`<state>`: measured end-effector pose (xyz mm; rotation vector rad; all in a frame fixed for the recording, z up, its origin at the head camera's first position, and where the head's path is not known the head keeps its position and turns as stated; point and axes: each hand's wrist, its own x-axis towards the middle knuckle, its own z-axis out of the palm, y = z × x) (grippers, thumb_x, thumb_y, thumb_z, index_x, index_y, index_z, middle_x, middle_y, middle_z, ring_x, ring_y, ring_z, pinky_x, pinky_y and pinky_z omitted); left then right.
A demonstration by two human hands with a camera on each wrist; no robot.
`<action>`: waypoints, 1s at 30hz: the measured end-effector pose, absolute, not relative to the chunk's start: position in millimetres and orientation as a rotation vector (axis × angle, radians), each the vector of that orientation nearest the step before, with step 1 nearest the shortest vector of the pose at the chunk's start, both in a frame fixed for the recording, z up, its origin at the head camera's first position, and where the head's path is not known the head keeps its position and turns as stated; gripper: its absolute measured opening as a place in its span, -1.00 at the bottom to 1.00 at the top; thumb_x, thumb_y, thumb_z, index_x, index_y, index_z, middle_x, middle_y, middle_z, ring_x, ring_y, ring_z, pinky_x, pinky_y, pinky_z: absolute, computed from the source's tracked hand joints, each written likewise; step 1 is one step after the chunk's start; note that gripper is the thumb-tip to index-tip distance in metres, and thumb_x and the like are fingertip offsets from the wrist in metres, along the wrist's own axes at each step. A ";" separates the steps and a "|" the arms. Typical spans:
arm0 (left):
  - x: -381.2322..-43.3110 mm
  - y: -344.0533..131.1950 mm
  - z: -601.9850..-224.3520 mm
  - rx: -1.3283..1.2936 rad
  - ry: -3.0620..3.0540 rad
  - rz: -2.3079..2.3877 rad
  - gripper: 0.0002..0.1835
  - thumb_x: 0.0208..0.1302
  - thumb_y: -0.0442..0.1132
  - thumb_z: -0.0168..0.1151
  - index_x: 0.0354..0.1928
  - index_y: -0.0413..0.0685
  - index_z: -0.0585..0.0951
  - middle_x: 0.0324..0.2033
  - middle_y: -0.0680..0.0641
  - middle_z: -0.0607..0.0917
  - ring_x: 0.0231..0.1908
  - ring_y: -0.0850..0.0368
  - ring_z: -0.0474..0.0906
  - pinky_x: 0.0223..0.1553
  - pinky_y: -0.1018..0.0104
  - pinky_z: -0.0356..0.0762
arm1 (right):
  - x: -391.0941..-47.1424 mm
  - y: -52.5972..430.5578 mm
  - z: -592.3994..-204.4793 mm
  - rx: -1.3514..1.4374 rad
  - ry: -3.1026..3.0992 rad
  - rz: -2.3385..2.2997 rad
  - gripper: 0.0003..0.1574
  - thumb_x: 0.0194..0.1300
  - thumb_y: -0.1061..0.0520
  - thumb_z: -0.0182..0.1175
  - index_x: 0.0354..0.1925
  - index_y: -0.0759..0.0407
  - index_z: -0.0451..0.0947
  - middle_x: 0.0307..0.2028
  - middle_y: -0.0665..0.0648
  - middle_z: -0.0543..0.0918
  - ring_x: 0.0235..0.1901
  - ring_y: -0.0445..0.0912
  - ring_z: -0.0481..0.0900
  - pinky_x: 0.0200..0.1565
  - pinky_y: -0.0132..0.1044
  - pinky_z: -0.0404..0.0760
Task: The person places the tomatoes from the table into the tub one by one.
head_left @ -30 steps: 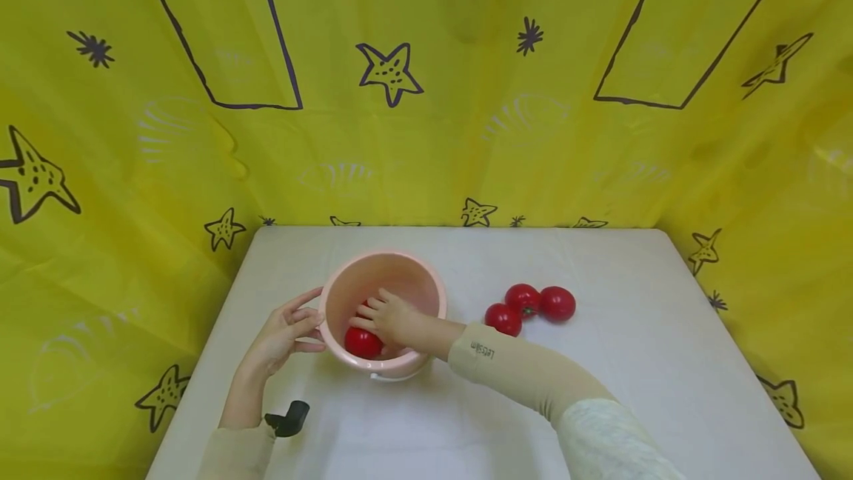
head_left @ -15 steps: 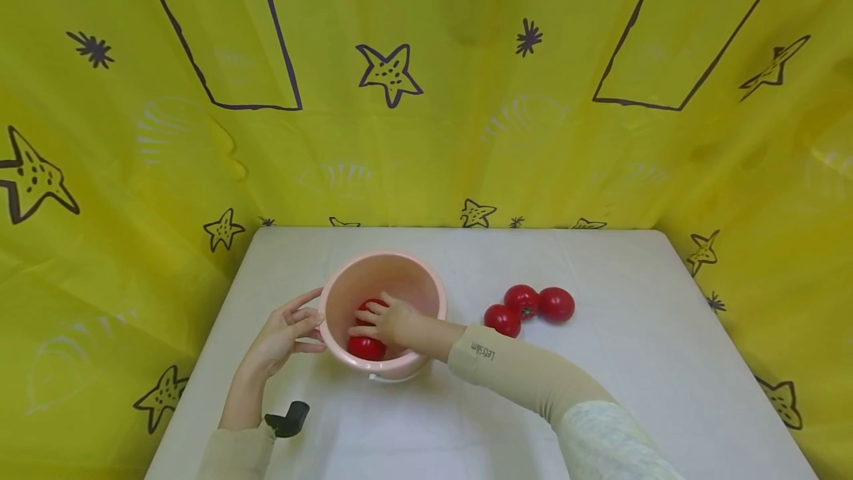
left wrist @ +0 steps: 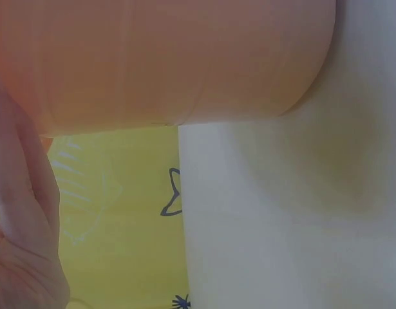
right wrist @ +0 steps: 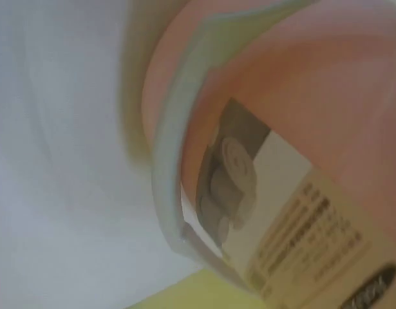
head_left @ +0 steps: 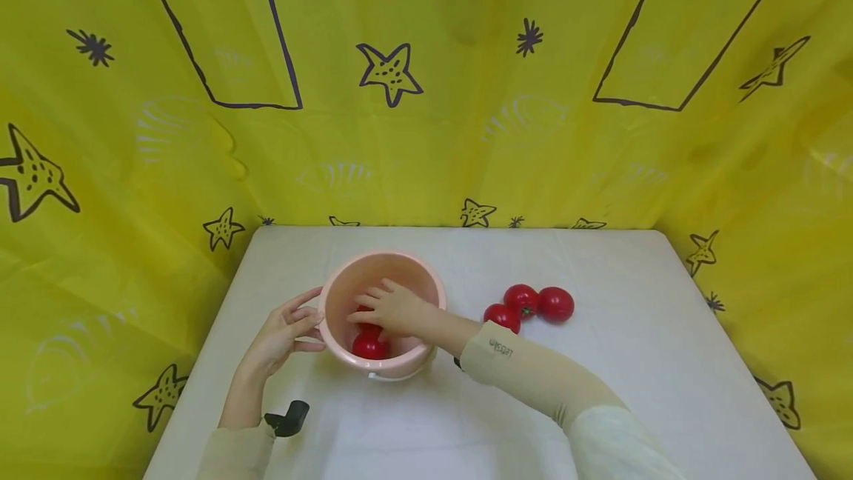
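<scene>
A pink bucket point(head_left: 383, 370) stands upright on the table. My left hand point(head_left: 283, 335) touches its left side near the rim with fairly straight fingers; in the left wrist view the fingers point(left wrist: 17, 161) lie along the bucket wall. Inside the bucket, my right hand point(head_left: 396, 310) has its fingers spread above the red tomatoes. One tomato point(head_left: 370, 347) shows below the hand, and another is partly hidden under the fingers. The right wrist view shows only the bucket's outside, with its white handle point(right wrist: 172, 141) and a printed label point(right wrist: 301, 238).
Three more red tomatoes point(head_left: 522, 300) lie grouped on the white table point(head_left: 600, 391) right of the bucket, one partly behind the right sleeve. A black wrist mount point(head_left: 288, 419) sticks out by the left sleeve. Yellow patterned curtains point(head_left: 426, 132) surround the table.
The right hand has shifted slightly up and away from the front tomato, showing more of it. That tomato has shifted a little to the right. The left hand and bucket look unchanged.
</scene>
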<state>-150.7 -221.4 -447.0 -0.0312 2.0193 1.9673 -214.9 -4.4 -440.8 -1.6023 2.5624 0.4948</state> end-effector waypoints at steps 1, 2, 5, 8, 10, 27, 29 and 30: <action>-150.6 -221.6 -446.9 -0.030 2.018 1.969 -0.37 0.29 -0.30 0.08 0.36 -0.16 0.11 -0.31 -0.02 0.62 -0.41 0.11 0.62 -0.33 0.19 0.64 | -216.0 -0.6 -438.0 -1.595 2.595 0.409 -0.15 0.08 -0.19 0.25 0.31 -0.33 0.16 0.31 -0.09 0.23 0.30 -0.08 0.10 0.32 -0.07 0.11; -150.5 -221.8 -447.0 -0.030 2.015 1.973 -0.36 0.29 -0.29 0.08 0.36 -0.16 0.10 -0.31 -0.01 0.62 -0.41 0.11 0.63 -0.33 0.19 0.64 | -217.4 3.9 -435.5 -1.596 2.631 0.336 -0.17 0.09 -0.18 0.24 0.31 -0.31 0.18 0.30 -0.07 0.24 0.30 -0.07 0.10 0.31 -0.06 0.11; -150.4 -222.1 -447.1 -0.031 2.002 1.983 -0.35 0.29 -0.29 0.09 0.37 -0.17 0.10 -0.32 0.01 0.62 -0.41 0.11 0.63 -0.33 0.19 0.64 | -222.2 21.3 -429.4 -1.560 2.788 0.132 -0.25 0.15 -0.15 0.20 0.29 -0.22 0.22 0.29 -0.01 0.26 0.29 -0.03 0.11 0.29 -0.02 0.13; -150.4 -222.4 -447.4 -0.032 1.990 1.991 -0.35 0.29 -0.29 0.09 0.37 -0.17 0.09 -0.32 0.01 0.63 -0.42 0.12 0.63 -0.34 0.20 0.64 | -228.1 45.5 -424.9 -1.441 2.970 -0.103 -0.31 0.20 -0.09 0.18 0.28 -0.13 0.24 0.29 0.06 0.25 0.30 0.00 0.10 0.28 0.03 0.13; -150.9 -222.4 -447.8 -0.033 1.980 2.000 -0.35 0.29 -0.29 0.09 0.36 -0.17 0.10 -0.31 -0.01 0.62 -0.42 0.12 0.63 -0.34 0.19 0.64 | -232.6 64.6 -423.5 -1.314 3.082 -0.221 -0.31 0.22 -0.08 0.17 0.28 -0.09 0.23 0.29 0.11 0.23 0.30 0.02 0.11 0.28 0.05 0.13; -152.3 -222.6 -448.9 -0.036 1.971 2.009 -0.36 0.28 -0.30 0.11 0.35 -0.18 0.12 -0.30 -0.08 0.63 -0.43 0.11 0.63 -0.35 0.20 0.64 | -220.2 249.8 -482.4 -0.126 3.227 -0.599 -0.14 0.08 0.04 0.24 0.28 0.14 0.10 0.21 0.41 0.17 0.20 0.30 0.08 0.12 0.32 0.04; -152.3 -222.9 -449.1 -0.040 1.969 2.012 -0.36 0.27 -0.30 0.11 0.35 -0.18 0.12 -0.31 -0.07 0.63 -0.43 0.11 0.63 -0.35 0.20 0.64 | -214.3 263.6 -490.0 -0.077 3.185 -0.585 -0.09 0.04 0.03 0.27 0.28 0.17 0.10 0.20 0.43 0.16 0.19 0.33 0.07 0.10 0.35 0.03; -152.3 -223.1 -449.1 -0.042 1.968 2.013 -0.36 0.27 -0.31 0.11 0.35 -0.18 0.12 -0.32 -0.06 0.63 -0.43 0.11 0.63 -0.35 0.20 0.64 | -211.9 269.0 -494.1 -0.060 3.160 -0.579 -0.07 0.02 0.02 0.30 0.28 0.19 0.09 0.20 0.45 0.15 0.18 0.34 0.06 0.09 0.36 0.04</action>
